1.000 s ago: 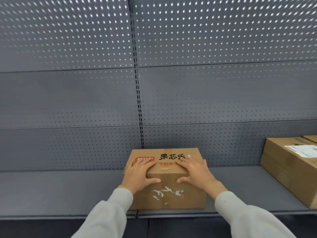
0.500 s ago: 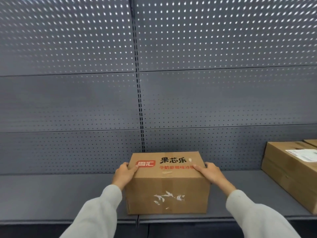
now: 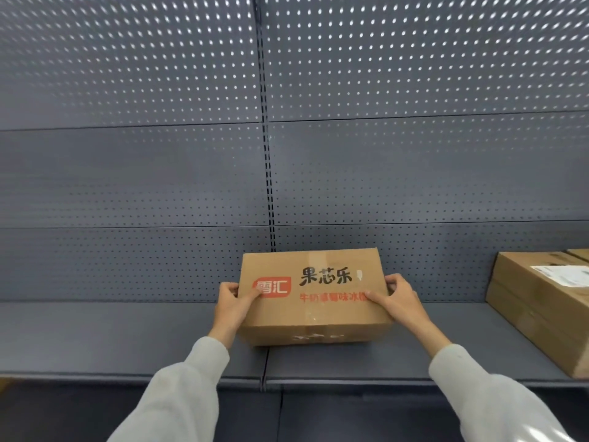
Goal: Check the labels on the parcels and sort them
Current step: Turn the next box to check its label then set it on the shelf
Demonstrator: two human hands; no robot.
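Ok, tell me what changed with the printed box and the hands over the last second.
Both hands slid off the top of the printed box to its ends. The left hand now grips the left end and the right hand the right end, thumbs on the printed face. The box has tipped, so that face shows more fully. It stays on the shelf, and the labelled box at right is unmoved.

Both arms are stretched forward in pale grey sleeves, wrists bare. The left hand (image 3: pixel 234 303) is clamped on the left side of a cardboard box (image 3: pixel 310 301) — thumb laid across its top, fingers curled round the edge. The right hand (image 3: pixel 400 299) is set likewise on the right side — thumb on top, fingers wrapped over the far corner.
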